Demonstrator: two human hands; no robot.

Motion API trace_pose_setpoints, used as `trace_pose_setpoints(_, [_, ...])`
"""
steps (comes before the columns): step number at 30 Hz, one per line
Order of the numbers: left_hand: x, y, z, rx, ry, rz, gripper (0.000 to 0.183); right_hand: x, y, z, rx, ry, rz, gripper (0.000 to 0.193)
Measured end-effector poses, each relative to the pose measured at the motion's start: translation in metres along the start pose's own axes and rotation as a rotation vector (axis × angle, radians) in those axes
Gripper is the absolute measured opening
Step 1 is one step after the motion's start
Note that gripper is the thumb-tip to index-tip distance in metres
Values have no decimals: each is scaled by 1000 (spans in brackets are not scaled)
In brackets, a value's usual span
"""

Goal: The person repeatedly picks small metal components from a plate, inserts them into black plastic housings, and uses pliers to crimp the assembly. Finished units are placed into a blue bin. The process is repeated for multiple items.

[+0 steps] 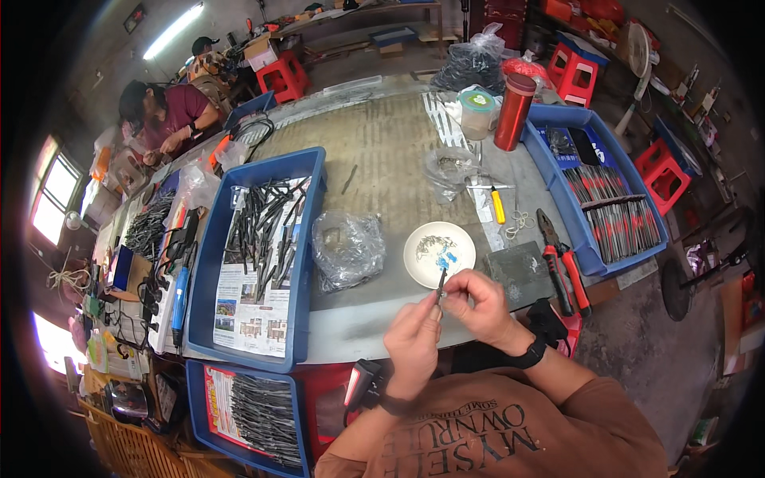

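My left hand point(414, 342) and my right hand point(481, 307) meet at the near edge of the table. Pinched between their fingertips is a thin dark rod point(441, 280), its upper end reaching over the near rim of a white bowl point(413, 267). Small thin metal pieces point(434, 242) and bright blue bits point(448, 258) lie in that bowl. Fingers cover the rod's lower part, so its exact kind cannot be told. A crumpled clear plastic bag point(348, 248) sits left of the bowl. Red-and-black pliers point(567, 275) rest right of my right hand, beside a dark flat block point(518, 273).
A blue tray point(318, 199) of black sticks stands left, another tray point(300, 414) below it. At right, a blue tray point(594, 267) holds dark and red pieces. A yellow-handled screwdriver point(498, 205), scissors point(519, 223) and red flask point(515, 113) stand beyond. Two people work far left.
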State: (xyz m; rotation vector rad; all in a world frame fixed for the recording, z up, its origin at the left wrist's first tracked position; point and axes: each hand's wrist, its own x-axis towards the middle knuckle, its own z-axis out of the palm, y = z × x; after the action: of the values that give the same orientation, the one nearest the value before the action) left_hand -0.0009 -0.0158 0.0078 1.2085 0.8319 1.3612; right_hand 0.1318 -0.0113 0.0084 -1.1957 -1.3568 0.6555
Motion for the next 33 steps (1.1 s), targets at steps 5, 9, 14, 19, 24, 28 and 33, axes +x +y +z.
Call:
trace_pose_setpoints(5, [-2, -2, 1, 23, -6, 21, 25, -2, -5, 0, 183, -89, 144, 11])
trace_pose_setpoints(9, [-2, -4, 2, 48, -16, 29, 24, 1, -5, 1, -76, -37, -113, 12])
trace_pose_setpoints(14, [0, -7, 0, 190, -47, 136, 24, -2, -8, 3, -73, 10, -155, 13])
trace_pose_setpoints(19, [0, -8, 2, 242, -39, 143, 23, -4, -10, 3, 8, -25, -24, 14])
trace_pose_setpoints(24, [1, -9, 3, 292, -44, 199, 23, -4, -8, 2, 133, -66, 159, 13])
trace_pose_setpoints(28, [-1, -9, 4, 229, -54, 128, 23, -7, -7, 1, -27, 3, -35, 13])
trace_pose_setpoints(33, [3, -9, 5, 362, -78, 272, 24, -9, -7, 0, -127, 97, -232, 12])
